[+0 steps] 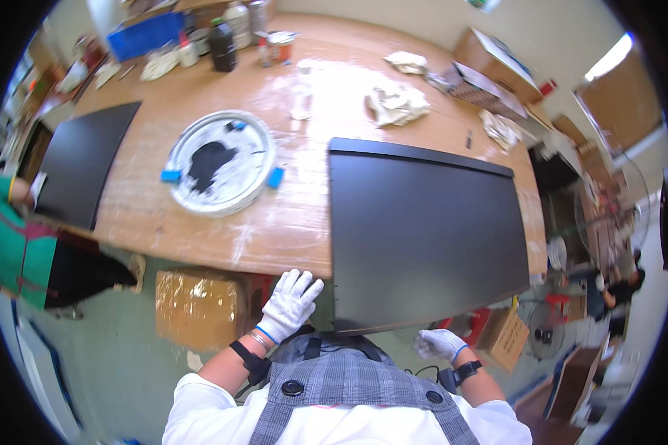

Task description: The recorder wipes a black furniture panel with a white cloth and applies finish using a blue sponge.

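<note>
A large dark panel (pixel 430 237) with a raised strip (pixel 423 157) along its far edge lies on the table, its near edge overhanging toward me. My left hand (pixel 288 305), in a white glove, is at the table's front edge, left of the panel's near corner. Its fingers are stretched out and nothing shows in them. Below the panel's near edge, my right hand (pixel 439 345), gloved too, has its fingers curled in. What they hold, if anything, is hidden.
On the wooden table (pixel 297 222) sits a round white tub lid (pixel 263 174) with black paste and blue-handled pieces. Bottles (pixel 223 48) and crumpled cloths (pixel 397 102) lie farther back. Another person (pixel 22 241) stands left by a second dark panel (pixel 89 163). A cardboard box (pixel 200 308) is below.
</note>
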Available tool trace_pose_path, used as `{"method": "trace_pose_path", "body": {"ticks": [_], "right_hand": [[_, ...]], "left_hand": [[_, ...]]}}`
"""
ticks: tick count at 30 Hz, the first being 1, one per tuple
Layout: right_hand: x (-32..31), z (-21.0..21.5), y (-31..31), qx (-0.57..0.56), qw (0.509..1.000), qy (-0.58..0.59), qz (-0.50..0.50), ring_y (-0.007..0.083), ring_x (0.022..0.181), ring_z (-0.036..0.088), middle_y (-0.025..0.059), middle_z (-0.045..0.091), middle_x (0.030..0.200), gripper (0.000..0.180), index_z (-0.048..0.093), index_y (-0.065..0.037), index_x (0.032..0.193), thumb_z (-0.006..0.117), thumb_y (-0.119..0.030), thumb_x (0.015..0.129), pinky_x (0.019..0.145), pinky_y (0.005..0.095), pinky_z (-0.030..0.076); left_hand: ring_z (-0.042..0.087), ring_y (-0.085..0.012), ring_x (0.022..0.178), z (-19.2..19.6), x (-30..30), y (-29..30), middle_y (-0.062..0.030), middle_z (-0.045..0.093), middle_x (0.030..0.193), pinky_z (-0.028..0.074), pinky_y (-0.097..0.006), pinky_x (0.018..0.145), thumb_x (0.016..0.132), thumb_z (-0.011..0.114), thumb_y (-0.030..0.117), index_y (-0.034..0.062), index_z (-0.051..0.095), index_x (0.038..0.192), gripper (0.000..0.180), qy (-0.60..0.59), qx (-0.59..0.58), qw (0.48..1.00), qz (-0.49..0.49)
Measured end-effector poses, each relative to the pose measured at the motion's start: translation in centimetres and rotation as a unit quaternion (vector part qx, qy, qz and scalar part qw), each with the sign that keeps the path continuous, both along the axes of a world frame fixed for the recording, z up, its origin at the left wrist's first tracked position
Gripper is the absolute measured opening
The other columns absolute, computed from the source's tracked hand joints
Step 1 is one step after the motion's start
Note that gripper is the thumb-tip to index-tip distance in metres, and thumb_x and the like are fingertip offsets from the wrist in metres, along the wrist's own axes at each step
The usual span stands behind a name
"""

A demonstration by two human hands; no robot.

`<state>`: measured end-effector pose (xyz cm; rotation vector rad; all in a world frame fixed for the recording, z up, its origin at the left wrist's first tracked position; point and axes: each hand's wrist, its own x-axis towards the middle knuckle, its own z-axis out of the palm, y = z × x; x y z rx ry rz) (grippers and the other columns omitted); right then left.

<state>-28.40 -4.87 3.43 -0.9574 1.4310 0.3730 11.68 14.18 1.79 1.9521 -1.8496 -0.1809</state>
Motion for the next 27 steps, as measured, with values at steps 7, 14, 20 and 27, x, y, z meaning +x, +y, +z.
{"method": "trace_pose_path", "body": {"ticks": [7, 14, 20, 27], "right_hand": [[3.1, -6.3, 2.2, 0.026, 0.704, -0.251, -0.664, 0.0401, 0.105, 0.056, 0.0205, 0.056, 0.109, 0.028, 0.052, 0.004, 0.102, 0.04, 0.009, 0.077, 0.098, 0.057, 0.044], [3.0, 2.6, 1.9, 0.032, 0.745, -0.264, -0.611, 0.036, 0.099, 0.059, 0.0183, 0.057, 0.104, 0.031, 0.051, 0.004, 0.099, 0.039, 0.013, 0.072, 0.091, 0.0545, 0.052], [3.3, 15.4, -0.6, -0.106, 0.837, -0.338, -0.418, 0.0342, 0.087, 0.068, 0.0198, 0.065, 0.097, 0.034, 0.056, 0.007, 0.108, 0.044, 0.006, 0.076, 0.078, 0.0494, 0.059], [1.7, 19.7, -9.2, -0.42, 0.844, -0.306, 0.135, 0.0267, 0.085, 0.064, 0.016, 0.066, 0.093, 0.017, 0.065, 0.003, 0.098, 0.057, -0.004, 0.084, 0.074, 0.0371, 0.051]], "left_hand": [[0.036, -0.0395, 0.136, -1.3, -1.4, -3.5, -0.0168, 0.041, 0.145, 0.02, -0.054, 0.117, 0.071, 0.071, 0.019, 0.0187, 0.049, 0.139, 0.071, -0.058, 0.024, 0.992, -0.106], [0.042, -0.0382, 0.131, 2.0, -0.2, -6.7, -0.0147, 0.048, 0.137, 0.025, -0.054, 0.115, 0.064, 0.07, 0.014, 0.0126, 0.055, 0.131, 0.068, -0.025, -0.078, 0.986, -0.147], [0.06, -0.0333, 0.111, 9.1, 0.3, -10.9, -0.0106, 0.064, 0.115, 0.037, -0.054, 0.107, 0.072, 0.067, 0.008, 0.0102, 0.064, 0.11, 0.039, 0.077, -0.22, 0.963, -0.134], [0.063, -0.0247, 0.105, 13.8, 0.5, -14.6, -0.0106, 0.066, 0.107, 0.038, -0.053, 0.109, 0.083, 0.065, 0.003, 0.0088, 0.061, 0.102, 0.02, 0.2, -0.352, 0.913, -0.044]]}}
